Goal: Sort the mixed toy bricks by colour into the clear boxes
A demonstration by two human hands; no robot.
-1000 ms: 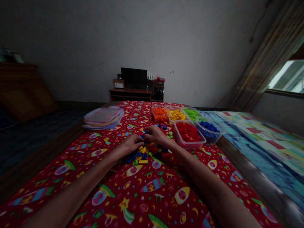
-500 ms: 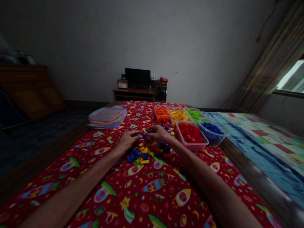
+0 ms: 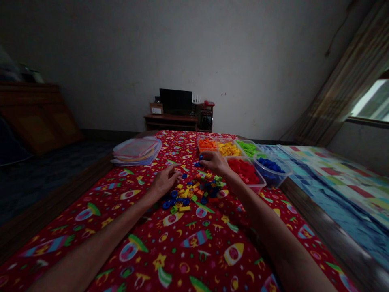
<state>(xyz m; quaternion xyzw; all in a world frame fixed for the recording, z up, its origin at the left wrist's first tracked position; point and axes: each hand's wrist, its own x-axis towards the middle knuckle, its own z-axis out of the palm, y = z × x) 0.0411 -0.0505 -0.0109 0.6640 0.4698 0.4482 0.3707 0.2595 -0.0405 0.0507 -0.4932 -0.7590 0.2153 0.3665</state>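
My right hand (image 3: 215,163) has its fingers pinched on a small blue toy brick (image 3: 201,157), just in front of the tubs. Under those fingertips another bit of blue shows, and I cannot tell whether it is held or lying on the cloth. To the left, my left hand (image 3: 164,181) hovers low over the cloth with its fingers apart and nothing visible between them. Beside its fingertips lies a loose blue piece (image 3: 184,176). Between and below both hands spreads a mixed pile of yellow, blue, green, orange and red bricks, with a yellow brick (image 3: 184,209) at its near edge.
Clear tubs stand on the right: orange bricks (image 3: 208,144), yellow bricks (image 3: 229,149), green bricks (image 3: 247,148), red bricks (image 3: 243,170) and blue bricks (image 3: 270,164). Stacked lids (image 3: 136,150) lie at the left. A patterned red cloth (image 3: 194,259) covers the table.
My right hand has moved right and away, toward the tubs, with the blue brick. My left hand has drawn slightly apart from the blue piece, its fingers loosened.
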